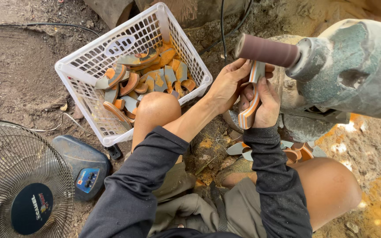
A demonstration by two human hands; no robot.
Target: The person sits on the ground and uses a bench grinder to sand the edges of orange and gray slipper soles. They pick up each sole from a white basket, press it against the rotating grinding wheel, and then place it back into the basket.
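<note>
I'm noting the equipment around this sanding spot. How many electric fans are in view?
1. The fan stands on the dirt at the lower left, beside the white basket, cut off by the picture's edge. Others may sit out of view.

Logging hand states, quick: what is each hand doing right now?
Left hand: closed on the layered orange-and-grey curved piece, near the sanding drum.
Right hand: closed on the same piece.

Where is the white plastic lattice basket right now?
In the head view, the white plastic lattice basket sits upper left on the dirt, beyond the person's left knee, above the fan.
</note>
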